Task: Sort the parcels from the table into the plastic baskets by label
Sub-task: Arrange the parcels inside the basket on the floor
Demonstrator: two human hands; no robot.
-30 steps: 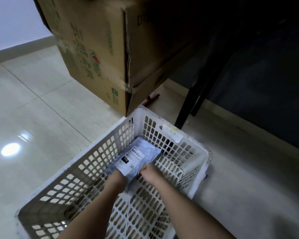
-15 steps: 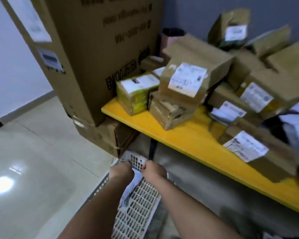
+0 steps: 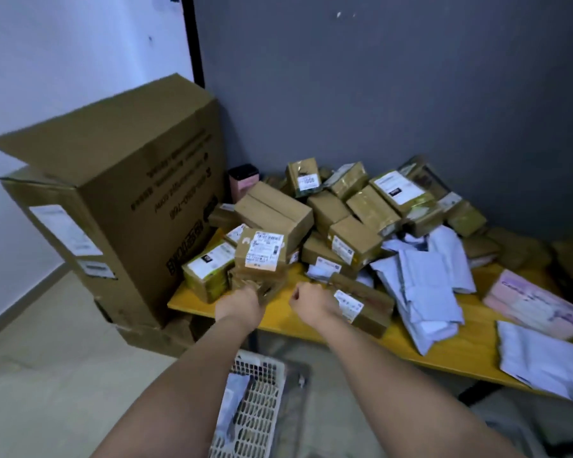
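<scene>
A yellow table (image 3: 407, 340) carries a heap of brown cardboard parcels with white labels. My left hand (image 3: 240, 302) reaches the front of a small taped box (image 3: 262, 283) that lies under a labelled box (image 3: 263, 251); its fingers are hidden against the cardboard. My right hand (image 3: 311, 302) hovers beside it with curled fingers and nothing in it, just left of a flat labelled box (image 3: 366, 304). Below my arms stands a white plastic basket (image 3: 262, 414) on the floor, with a grey mailer bag (image 3: 234, 401) inside.
Tall cardboard cartons (image 3: 129, 209) stand on the floor left of the table. Grey poly mailers (image 3: 427, 285), a pink parcel (image 3: 533, 307) and a white mailer (image 3: 549, 361) lie on the table's right part. A grey wall is behind.
Both hands let go of the grey mailer in the basket and rose to the table's front edge. My view lifted from the basket to the parcel heap.
</scene>
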